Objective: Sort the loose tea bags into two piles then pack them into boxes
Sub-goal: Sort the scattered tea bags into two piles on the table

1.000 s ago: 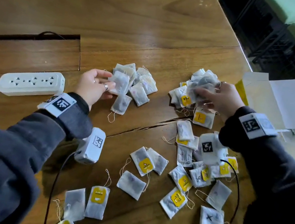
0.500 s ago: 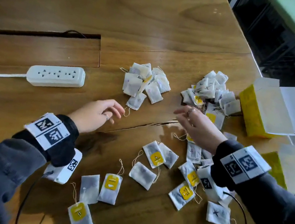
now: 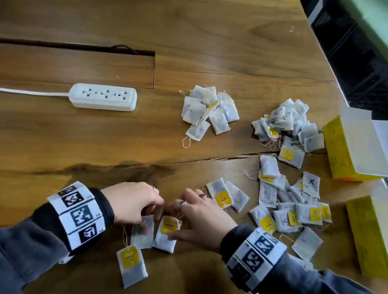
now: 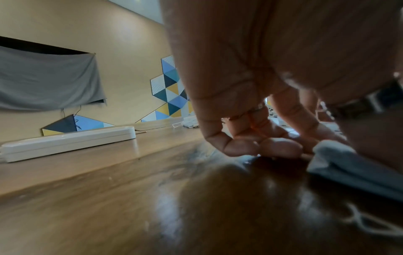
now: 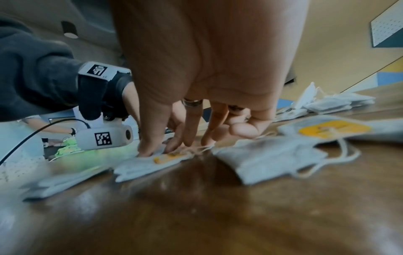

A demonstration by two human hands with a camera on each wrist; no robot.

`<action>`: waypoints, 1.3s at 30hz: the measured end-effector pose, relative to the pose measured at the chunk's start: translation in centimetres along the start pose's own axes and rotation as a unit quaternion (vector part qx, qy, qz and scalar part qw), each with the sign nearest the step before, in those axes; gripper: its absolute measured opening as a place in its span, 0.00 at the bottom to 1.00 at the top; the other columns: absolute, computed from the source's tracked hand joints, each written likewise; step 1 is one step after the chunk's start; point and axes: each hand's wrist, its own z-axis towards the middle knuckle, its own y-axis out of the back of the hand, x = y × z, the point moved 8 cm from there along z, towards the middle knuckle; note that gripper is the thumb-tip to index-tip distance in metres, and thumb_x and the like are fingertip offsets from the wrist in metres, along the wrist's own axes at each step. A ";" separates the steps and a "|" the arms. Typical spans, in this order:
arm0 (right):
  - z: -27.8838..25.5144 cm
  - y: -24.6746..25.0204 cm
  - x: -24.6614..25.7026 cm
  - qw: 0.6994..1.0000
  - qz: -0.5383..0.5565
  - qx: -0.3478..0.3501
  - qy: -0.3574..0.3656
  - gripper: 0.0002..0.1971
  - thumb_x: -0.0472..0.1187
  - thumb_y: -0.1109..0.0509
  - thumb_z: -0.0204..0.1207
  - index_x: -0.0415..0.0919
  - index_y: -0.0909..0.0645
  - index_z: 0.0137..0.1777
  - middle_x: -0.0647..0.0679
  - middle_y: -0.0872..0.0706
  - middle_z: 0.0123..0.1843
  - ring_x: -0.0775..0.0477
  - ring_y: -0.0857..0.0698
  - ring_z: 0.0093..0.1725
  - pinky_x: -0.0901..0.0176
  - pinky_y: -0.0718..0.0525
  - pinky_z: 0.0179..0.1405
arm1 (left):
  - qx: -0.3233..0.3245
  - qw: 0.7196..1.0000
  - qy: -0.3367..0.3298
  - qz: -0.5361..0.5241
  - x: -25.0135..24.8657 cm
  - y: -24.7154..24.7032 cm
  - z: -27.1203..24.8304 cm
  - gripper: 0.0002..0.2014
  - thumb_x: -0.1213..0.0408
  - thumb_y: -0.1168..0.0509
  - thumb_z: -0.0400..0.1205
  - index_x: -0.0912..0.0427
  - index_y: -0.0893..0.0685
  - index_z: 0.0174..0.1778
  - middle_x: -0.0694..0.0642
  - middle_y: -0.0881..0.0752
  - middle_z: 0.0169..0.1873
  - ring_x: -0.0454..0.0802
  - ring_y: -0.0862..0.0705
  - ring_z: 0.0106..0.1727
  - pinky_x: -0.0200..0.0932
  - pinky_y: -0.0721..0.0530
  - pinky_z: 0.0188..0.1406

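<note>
We had both hands low over the near edge of the surface (image 3: 64, 139), almost touching each other. Our left hand (image 3: 134, 202) came down on a plain tea bag (image 3: 144, 232), its fingers (image 4: 231, 146) curled with the tips at the bag's far end; whether that grip had closed on the paper or was only touching it, we could not tell. Our right hand (image 3: 200, 220) worked the yellow-tagged tea bag (image 3: 167, 233) just beside it, thumb on the bag's right edge and fingertips (image 5: 148, 151) pressing at its top near the tag. This looked like the start of a pinch, not a lift.

Both bags lay directly beneath the fingers with their long axes running toward us, so we judged the coming lift would be a short pull up from the far end, each hand taking its own bag. A third bag (image 3: 131, 266), also yellow-tagged, lay nearer us, closer to the left hand.

Two piles stood well beyond: a left pile (image 3: 208, 110) and a right pile (image 3: 287, 124), with the yellow boxes (image 3: 337, 151) open to the right. A scatter of unsorted bags (image 3: 288, 207) remained nearer the right hand, so we judged sorting far from done.
</note>
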 end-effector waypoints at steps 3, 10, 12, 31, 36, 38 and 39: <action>0.7 -0.8 0.6 1.000 -0.002 0.021 -0.016 0.31 0.57 0.28 0.69 0.41 0.25 0.68 0.43 0.29 0.64 0.42 0.31 0.65 0.45 0.26 0.65 | -0.025 0.999 -0.002 -0.041 0.6 0.0 0.0 0.07 0.64 0.29 0.74 0.46 0.17 0.36 0.43 0.27 0.38 0.45 0.23 0.43 0.43 0.22 0.40; 0.5 -0.4 0.0 0.993 0.110 0.050 -0.016 0.14 0.46 0.27 0.74 0.42 0.22 0.55 0.49 0.20 0.46 0.48 0.22 0.51 0.58 0.23 0.50 | -0.137 0.976 -0.007 -0.170 2.5 1.8 -1.4 0.08 0.59 0.31 0.77 0.47 0.23 0.35 0.44 0.18 0.41 0.37 0.22 0.42 0.35 0.28 0.40; 0.0 -0.7 -0.1 0.992 0.102 0.076 -0.009 0.22 0.48 0.25 0.71 0.44 0.25 0.62 0.46 0.18 0.54 0.48 0.23 0.54 0.57 0.24 0.52 | -0.165 0.959 0.023 -0.230 3.8 2.3 -1.8 0.05 0.61 0.35 0.80 0.47 0.24 0.42 0.45 0.17 0.42 0.38 0.20 0.44 0.34 0.25 0.40; 0.3 4.8 -3.4 0.981 0.000 -0.189 -0.045 0.15 0.39 0.23 0.65 0.44 0.21 0.51 0.48 0.17 0.49 0.44 0.22 0.53 0.56 0.22 0.52 | 0.101 0.992 -0.076 0.004 -2.0 -3.1 -2.6 0.19 0.49 0.25 0.68 0.38 0.19 0.54 0.44 0.29 0.48 0.43 0.39 0.52 0.47 0.43 0.52; -0.7 4.2 -5.3 0.970 0.084 -0.187 -0.128 0.16 0.57 0.37 0.77 0.49 0.25 0.59 0.56 0.20 0.54 0.50 0.26 0.61 0.55 0.31 0.60 | 0.076 0.988 -0.103 0.082 -2.7 -3.5 -1.5 0.08 0.53 0.33 0.76 0.46 0.15 0.49 0.47 0.27 0.46 0.45 0.34 0.54 0.53 0.41 0.58; -0.7 4.1 -5.9 0.964 0.080 -0.197 -0.158 0.16 0.56 0.46 0.82 0.48 0.25 0.62 0.53 0.21 0.60 0.47 0.28 0.64 0.53 0.31 0.63 | 0.074 0.988 -0.101 0.089 -2.4 -3.6 -1.3 0.07 0.52 0.35 0.77 0.46 0.15 0.48 0.46 0.28 0.45 0.47 0.32 0.58 0.53 0.41 0.59; -0.6 3.8 -6.3 0.965 0.068 -0.182 -0.175 0.17 0.55 0.47 0.83 0.48 0.26 0.63 0.51 0.23 0.62 0.46 0.29 0.66 0.52 0.31 0.65 | 0.074 0.989 -0.099 0.087 -2.2 -3.6 -1.2 0.08 0.52 0.35 0.77 0.46 0.15 0.48 0.46 0.28 0.45 0.47 0.32 0.59 0.53 0.40 0.60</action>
